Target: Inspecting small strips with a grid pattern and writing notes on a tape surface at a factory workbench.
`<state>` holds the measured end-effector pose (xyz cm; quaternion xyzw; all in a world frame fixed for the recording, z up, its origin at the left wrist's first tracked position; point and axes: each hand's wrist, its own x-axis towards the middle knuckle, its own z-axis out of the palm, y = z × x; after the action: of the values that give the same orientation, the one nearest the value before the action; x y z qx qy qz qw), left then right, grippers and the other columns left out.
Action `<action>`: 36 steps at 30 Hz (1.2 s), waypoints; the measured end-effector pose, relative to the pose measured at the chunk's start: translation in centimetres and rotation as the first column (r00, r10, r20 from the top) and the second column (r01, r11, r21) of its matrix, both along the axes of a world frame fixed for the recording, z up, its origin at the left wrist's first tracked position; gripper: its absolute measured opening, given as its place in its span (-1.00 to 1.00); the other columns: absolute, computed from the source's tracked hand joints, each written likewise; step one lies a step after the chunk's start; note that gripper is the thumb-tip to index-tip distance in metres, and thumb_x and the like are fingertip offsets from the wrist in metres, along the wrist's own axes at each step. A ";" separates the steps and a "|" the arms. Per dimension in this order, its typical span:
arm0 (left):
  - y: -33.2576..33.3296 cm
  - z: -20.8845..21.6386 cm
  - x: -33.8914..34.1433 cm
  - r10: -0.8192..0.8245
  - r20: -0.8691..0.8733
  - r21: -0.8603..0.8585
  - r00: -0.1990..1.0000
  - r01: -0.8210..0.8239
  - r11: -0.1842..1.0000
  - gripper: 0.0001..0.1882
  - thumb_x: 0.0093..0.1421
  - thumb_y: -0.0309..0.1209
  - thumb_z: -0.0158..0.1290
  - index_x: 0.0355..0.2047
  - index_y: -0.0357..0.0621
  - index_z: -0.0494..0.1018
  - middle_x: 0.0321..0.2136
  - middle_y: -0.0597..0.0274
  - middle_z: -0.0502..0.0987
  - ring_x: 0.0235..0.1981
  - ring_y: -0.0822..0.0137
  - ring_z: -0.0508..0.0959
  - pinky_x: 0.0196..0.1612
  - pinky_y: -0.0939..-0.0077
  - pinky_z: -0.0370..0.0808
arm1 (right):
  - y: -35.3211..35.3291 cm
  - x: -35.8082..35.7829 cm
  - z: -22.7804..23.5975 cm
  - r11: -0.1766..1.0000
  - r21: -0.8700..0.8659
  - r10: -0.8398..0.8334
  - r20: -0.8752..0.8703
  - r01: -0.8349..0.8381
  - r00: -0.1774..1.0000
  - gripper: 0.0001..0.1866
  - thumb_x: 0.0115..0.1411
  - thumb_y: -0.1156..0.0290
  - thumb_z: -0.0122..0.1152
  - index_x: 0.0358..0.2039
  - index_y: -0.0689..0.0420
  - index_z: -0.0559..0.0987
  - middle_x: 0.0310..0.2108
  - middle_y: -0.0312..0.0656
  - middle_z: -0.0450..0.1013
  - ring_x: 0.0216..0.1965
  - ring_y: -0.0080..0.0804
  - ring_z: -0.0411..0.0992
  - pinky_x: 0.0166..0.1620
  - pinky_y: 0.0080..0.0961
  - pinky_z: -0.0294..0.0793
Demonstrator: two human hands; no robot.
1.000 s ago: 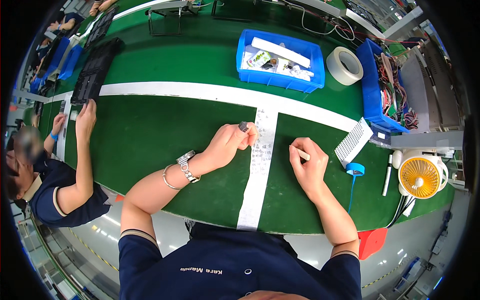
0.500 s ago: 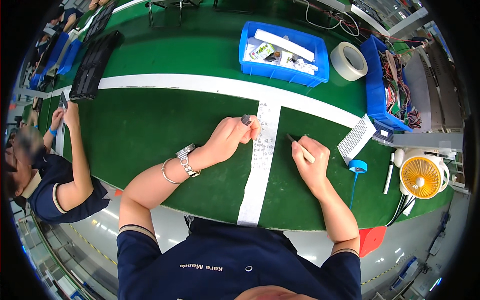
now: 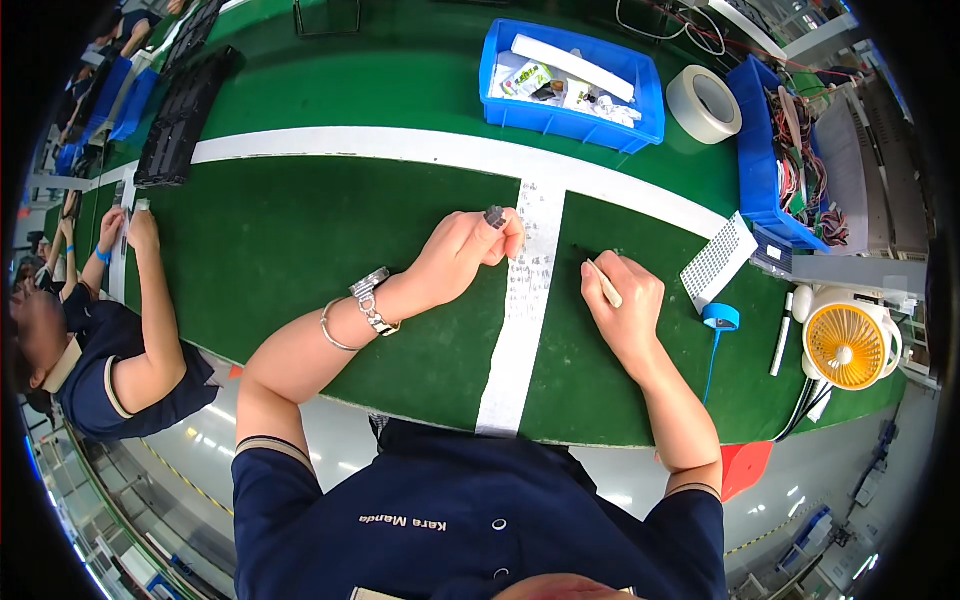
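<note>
My left hand [image 3: 462,250] is closed above the left side of a white strip [image 3: 510,375] with handwriting on it. A small dark grey ridged block [image 3: 494,217] shows at its thumb and fingertips; its exact kind is too small to make out. A watch and a bangle are on that wrist. To the right of the strip, my right hand [image 3: 630,305] is curled around a slim tool with a pale handle [image 3: 606,286]. The tool's tip is hard to see now, and its kind cannot be told.
A blue bin of wrappers [image 3: 570,130], a tape roll [image 3: 704,104] and a blue bin of wires [image 3: 770,190] stand farther back. Right of my hands are a perforated white sheet [image 3: 718,262], blue wrist strap [image 3: 721,318], marker [image 3: 781,335] and fan [image 3: 845,345]. A co-worker [image 3: 120,370] works at left.
The view has tilted slightly, shifting the table upward in the picture. My right hand has turned a little, so the tool's dark tip shows less. My left hand still holds the dark block.
</note>
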<state>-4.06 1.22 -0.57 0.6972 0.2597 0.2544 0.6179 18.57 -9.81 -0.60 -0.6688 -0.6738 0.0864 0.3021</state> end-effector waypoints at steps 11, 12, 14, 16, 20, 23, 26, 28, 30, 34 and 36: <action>0.0 -0.2 -0.1 -0.015 -0.007 -0.008 1.000 0.015 1.000 -0.27 0.46 0.18 -0.51 -0.48 -0.21 0.32 -0.69 0.43 0.13 -0.62 0.54 0.04 -0.50 0.53 0.02 | -0.1 0.2 -0.2 1.000 0.002 -0.006 -0.013 0.006 1.000 -0.78 0.11 0.37 0.30 -0.59 0.12 0.47 -0.72 -0.17 0.34 -0.68 -0.20 0.37 -0.58 -0.28 0.33; 0.0 -0.2 -0.1 -0.002 0.006 -0.015 1.000 0.002 1.000 -0.29 0.47 0.14 -0.47 -0.49 -0.21 0.34 -0.69 0.41 0.14 -0.63 0.52 0.07 -0.51 0.53 0.05 | -0.1 0.2 -0.2 1.000 0.006 -0.018 -0.009 0.018 1.000 -0.78 0.11 0.38 0.30 -0.59 0.12 0.47 -0.72 -0.17 0.34 -0.68 -0.20 0.36 -0.58 -0.28 0.32; 0.0 -0.1 0.0 0.020 0.034 -0.032 0.999 -0.019 0.999 -0.35 0.50 0.04 -0.38 -0.50 -0.23 0.38 -0.70 0.38 0.17 -0.64 0.49 0.12 -0.52 0.52 0.12 | -0.2 0.1 -0.2 0.999 0.008 -0.041 -0.010 0.041 0.999 -0.78 0.11 0.38 0.30 -0.59 0.12 0.47 -0.73 -0.17 0.33 -0.69 -0.20 0.35 -0.59 -0.28 0.31; -0.1 -0.2 0.0 0.023 0.043 -0.029 0.999 -0.022 0.999 -0.35 0.50 0.04 -0.38 -0.50 -0.23 0.38 -0.71 0.38 0.17 -0.64 0.49 0.13 -0.52 0.52 0.12 | -0.2 0.0 0.0 0.998 0.006 -0.064 -0.019 0.064 0.998 -0.78 0.10 0.39 0.29 -0.60 0.12 0.47 -0.74 -0.17 0.32 -0.70 -0.20 0.35 -0.59 -0.27 0.31; -0.1 0.0 0.0 -0.002 0.000 0.009 1.000 0.002 1.000 -0.27 0.46 0.17 -0.50 -0.47 -0.21 0.34 -0.68 0.42 0.13 -0.62 0.53 0.05 -0.50 0.53 0.04 | -0.2 -0.1 0.2 0.998 0.002 -0.064 -0.029 0.064 0.998 -0.76 0.10 0.40 0.29 -0.63 0.13 0.45 -0.75 -0.17 0.30 -0.71 -0.20 0.33 -0.60 -0.28 0.30; -0.1 0.0 0.0 0.002 0.000 -0.001 1.000 -0.002 1.000 -0.27 0.46 0.17 -0.50 -0.47 -0.21 0.34 -0.68 0.42 0.12 -0.62 0.53 0.06 -0.50 0.53 0.05 | -0.2 0.0 0.2 1.000 0.015 -0.003 -0.043 0.003 0.999 -0.75 0.07 0.41 0.29 -0.66 0.12 0.43 -0.76 -0.17 0.28 -0.72 -0.22 0.31 -0.61 -0.28 0.28; -0.1 -0.1 0.0 -0.001 -0.010 -0.007 1.000 0.001 1.000 -0.28 0.46 0.16 -0.50 -0.47 -0.20 0.34 -0.69 0.43 0.12 -0.62 0.53 0.06 -0.50 0.53 0.05 | -0.2 0.1 0.0 0.998 0.023 0.060 -0.031 -0.059 0.998 -0.75 0.03 0.42 0.28 -0.68 0.13 0.41 -0.77 -0.18 0.26 -0.73 -0.23 0.30 -0.62 -0.29 0.26; -0.1 0.1 0.0 -0.002 -0.008 -0.004 1.000 0.002 1.000 -0.28 0.46 0.16 -0.50 -0.47 -0.20 0.34 -0.69 0.43 0.11 -0.62 0.53 0.06 -0.49 0.53 0.05 | -0.2 0.1 -0.1 0.997 0.031 0.066 -0.025 -0.065 0.998 -0.75 0.00 0.43 0.28 -0.70 0.13 0.40 -0.78 -0.18 0.25 -0.73 -0.24 0.29 -0.63 -0.29 0.24; -0.1 0.1 0.1 0.001 -0.006 -0.004 1.000 -0.001 1.000 -0.28 0.46 0.16 -0.50 -0.47 -0.20 0.34 -0.70 0.43 0.11 -0.62 0.53 0.05 -0.49 0.52 0.05 | -0.2 0.1 0.0 0.997 0.035 0.066 -0.028 -0.065 0.997 -0.75 0.00 0.44 0.28 -0.70 0.13 0.40 -0.78 -0.18 0.25 -0.73 -0.24 0.29 -0.63 -0.29 0.24; -0.1 0.1 0.1 0.007 -0.007 0.003 1.000 -0.007 1.000 -0.29 0.46 0.17 -0.49 -0.47 -0.20 0.34 -0.70 0.44 0.10 -0.63 0.52 0.05 -0.50 0.52 0.04 | -0.2 0.1 0.1 0.998 0.030 0.063 -0.032 -0.062 0.997 -0.75 0.01 0.43 0.28 -0.69 0.13 0.41 -0.78 -0.17 0.25 -0.73 -0.23 0.30 -0.63 -0.30 0.26; -0.1 0.1 0.1 0.006 -0.012 0.009 1.000 -0.006 1.000 -0.29 0.46 0.17 -0.49 -0.47 -0.20 0.34 -0.70 0.44 0.10 -0.63 0.52 0.05 -0.50 0.52 0.04 | -0.2 0.1 0.0 0.999 0.031 0.039 -0.055 -0.037 0.998 -0.76 0.03 0.43 0.28 -0.68 0.13 0.42 -0.77 -0.17 0.27 -0.73 -0.23 0.31 -0.62 -0.29 0.27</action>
<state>-3.96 1.10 -0.49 0.7008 0.2641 0.2534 0.6123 18.62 -10.06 -0.63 -0.6485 -0.6790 0.1006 0.3290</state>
